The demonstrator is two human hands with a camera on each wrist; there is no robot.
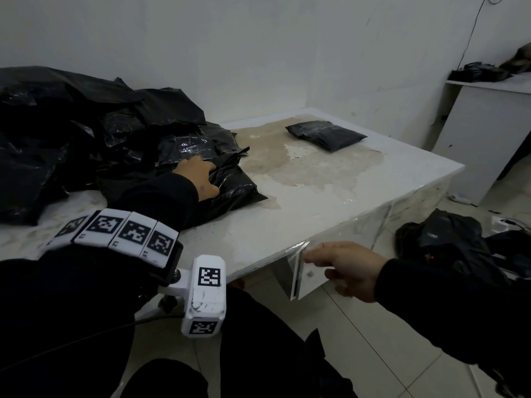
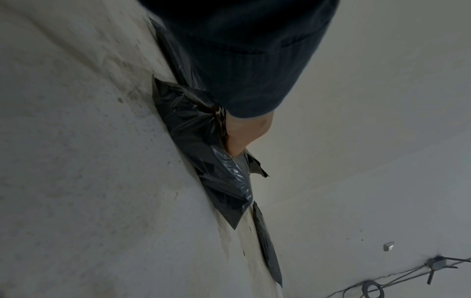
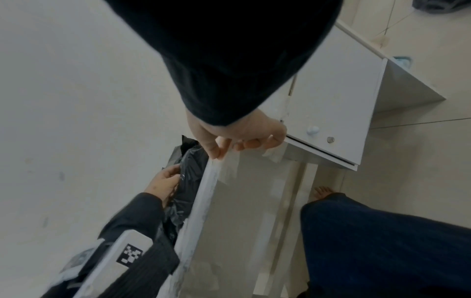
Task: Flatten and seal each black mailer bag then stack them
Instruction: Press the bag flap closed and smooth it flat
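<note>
We see a heap of crumpled black plastic mailer bags (image 1: 71, 133) piled on the far left of a worn white table (image 1: 330, 196), their glossy film creased and bulging; what is inside them is hidden. At the heap's near right edge lies one glossy black mailer bag (image 1: 230, 191), and our left hand (image 1: 198, 176) lies on top of it, fingers curled into the film in a grasp. From the left wrist view, the plastic bunches up against the hand (image 2: 244, 131). This bag's long axis runs from the near left toward the far right, with a pointed corner aimed right along the table.

Well apart from it, at the far right of the tabletop, a flat matte black mailer packet (image 1: 324, 135) lies alone, its long axis running left to right, angled slightly toward us.

Our right hand (image 1: 344, 268) is off the table at its near edge, thumb and fingers pinching a strip of clear tape (image 1: 304, 271) that hangs from the rim. In the right wrist view the fingertips (image 3: 219, 151) close on the tape at the table's edge.

On the tiled floor (image 1: 373, 354) to the right sit more black bags (image 1: 448, 248), and a white cabinet (image 1: 482, 139) stands by the far wall with dark bags on top.
</note>
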